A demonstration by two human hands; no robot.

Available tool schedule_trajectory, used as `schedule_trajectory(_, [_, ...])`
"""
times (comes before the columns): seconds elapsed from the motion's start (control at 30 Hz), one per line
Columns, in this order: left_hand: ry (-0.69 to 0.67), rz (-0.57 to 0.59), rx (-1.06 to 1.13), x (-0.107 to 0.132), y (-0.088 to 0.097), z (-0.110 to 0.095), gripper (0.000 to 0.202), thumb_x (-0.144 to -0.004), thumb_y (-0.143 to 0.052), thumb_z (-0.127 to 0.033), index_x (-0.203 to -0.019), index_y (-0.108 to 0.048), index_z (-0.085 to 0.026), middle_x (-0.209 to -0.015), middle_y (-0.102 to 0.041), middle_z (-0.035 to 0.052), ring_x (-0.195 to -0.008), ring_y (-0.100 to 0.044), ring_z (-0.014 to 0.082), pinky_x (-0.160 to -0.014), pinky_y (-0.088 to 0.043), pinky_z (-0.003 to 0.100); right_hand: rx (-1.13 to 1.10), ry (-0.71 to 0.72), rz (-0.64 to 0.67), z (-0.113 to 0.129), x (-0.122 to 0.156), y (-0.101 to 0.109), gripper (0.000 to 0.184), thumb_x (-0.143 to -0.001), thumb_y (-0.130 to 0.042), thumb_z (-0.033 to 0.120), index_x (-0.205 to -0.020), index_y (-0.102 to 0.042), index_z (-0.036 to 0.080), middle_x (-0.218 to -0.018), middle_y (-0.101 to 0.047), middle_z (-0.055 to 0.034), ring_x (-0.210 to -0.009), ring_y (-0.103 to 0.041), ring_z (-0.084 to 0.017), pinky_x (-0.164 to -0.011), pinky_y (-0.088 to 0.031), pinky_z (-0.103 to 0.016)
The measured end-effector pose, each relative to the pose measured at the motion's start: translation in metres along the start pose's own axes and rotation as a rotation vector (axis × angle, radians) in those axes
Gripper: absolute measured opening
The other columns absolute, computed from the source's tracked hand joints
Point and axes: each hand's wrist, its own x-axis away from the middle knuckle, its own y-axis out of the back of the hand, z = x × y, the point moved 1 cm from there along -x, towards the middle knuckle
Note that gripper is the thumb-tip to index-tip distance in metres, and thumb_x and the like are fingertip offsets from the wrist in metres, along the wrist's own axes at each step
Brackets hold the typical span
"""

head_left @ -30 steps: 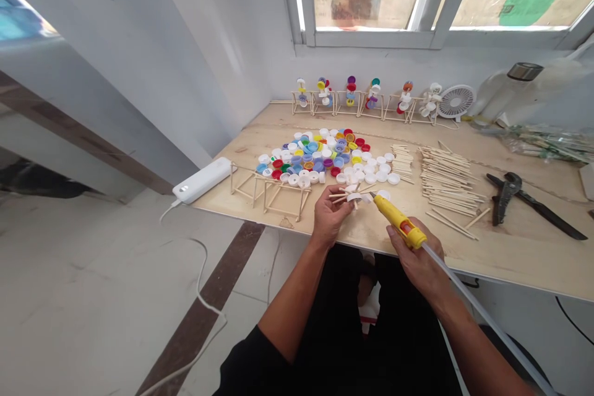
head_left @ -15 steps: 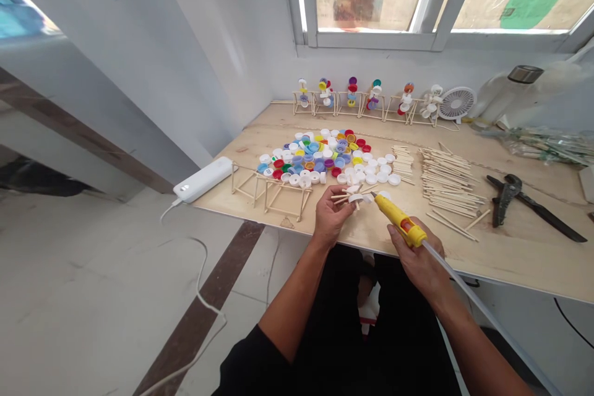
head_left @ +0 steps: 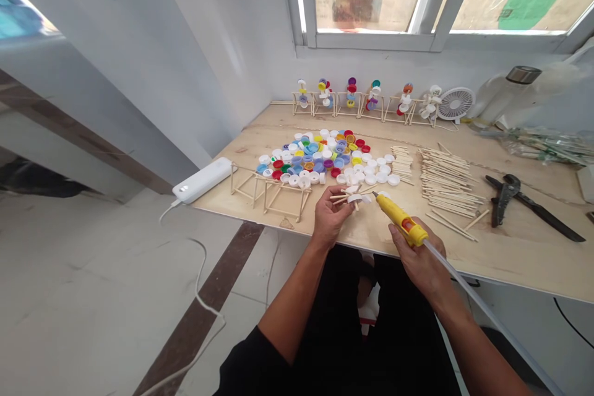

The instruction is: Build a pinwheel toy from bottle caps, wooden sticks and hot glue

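My left hand is closed around a small wheel of wooden sticks with white bottle caps, held just above the table near its front edge. In my right hand is a yellow glue gun, its nozzle pointing left at the wheel, close to a white piece on its right side. A long clear glue stick runs out of the gun's back end. Whether the nozzle touches the wheel I cannot tell. Beyond my left hand lies a spread of coloured bottle caps.
Square stick frames stand at the front left beside a white power strip. Right of the caps are piles of wooden sticks and a black-handled cutter. Finished-looking cap wheels on frames line the wall near a small white fan.
The glue gun's nozzle has shifted very slightly to the right, away from the wheel. My left hand stays in place with the wheel.
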Motion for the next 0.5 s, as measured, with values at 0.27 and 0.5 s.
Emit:
schedule_trajectory(0.27, [0.009, 0.005, -0.022, -0.0005, 0.0008, 0.0003, 0.040, -0.057, -0.081, -0.029, -0.087, -0.058, -0.019, -0.082, -0.066, 0.0009, -0.076, -0.064, 0.0136, -0.070, -0.049, 0.024, 0.019, -0.002, -0.012, -0.0046, 0.0003, -0.0029, 0.036, -0.083, -0.045, 0.054, -0.067, -0.046, 0.022, -0.054, -0.045, 0.0030, -0.047, -0.038, -0.011, -0.049, -0.030, -0.024])
schedule_trajectory(0.5, [-0.024, 0.009, -0.016, -0.0012, 0.0024, 0.0036, 0.038, -0.058, -0.081, -0.027, -0.088, -0.059, -0.019, -0.082, -0.066, 0.0009, -0.075, -0.064, 0.0128, -0.068, -0.049, 0.023, 0.031, 0.017, -0.045, -0.0078, -0.0002, -0.0009, 0.036, -0.083, -0.044, 0.054, -0.068, -0.045, 0.022, -0.054, -0.046, 0.0022, -0.047, -0.040, -0.013, -0.049, -0.030, -0.025])
